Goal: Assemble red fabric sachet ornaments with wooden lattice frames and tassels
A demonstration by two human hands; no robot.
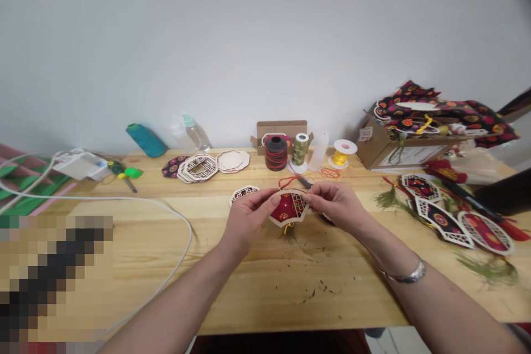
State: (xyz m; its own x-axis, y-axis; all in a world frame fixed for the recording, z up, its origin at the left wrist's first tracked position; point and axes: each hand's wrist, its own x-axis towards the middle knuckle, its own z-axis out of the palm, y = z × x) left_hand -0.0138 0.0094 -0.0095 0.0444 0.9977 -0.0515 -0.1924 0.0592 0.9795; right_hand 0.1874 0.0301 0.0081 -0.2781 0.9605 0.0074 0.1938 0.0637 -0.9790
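Observation:
A fan-shaped ornament (286, 207) with a pale wooden lattice frame and dark red patterned fabric is held up between both hands above the table. My left hand (251, 213) pinches its left edge, thumb in front. On the upper right corner, the fingers of my right hand (334, 202) are closed. A red cord rises from the ornament's top, and a small yellow knot (288, 227) hangs below it. Behind my left hand lies another lattice piece (244, 192), partly covered. A dark curved object (306, 182) shows behind the ornament; its kind is hidden.
Thread spools, one dark red (276, 155) and one yellow (344, 156), stand at the back. Octagonal wooden frames (201, 167) lie back left. A cardboard box (388, 152) with fabric and finished ornaments (443, 221) occupy the right. A white cable (174, 211) crosses the left side.

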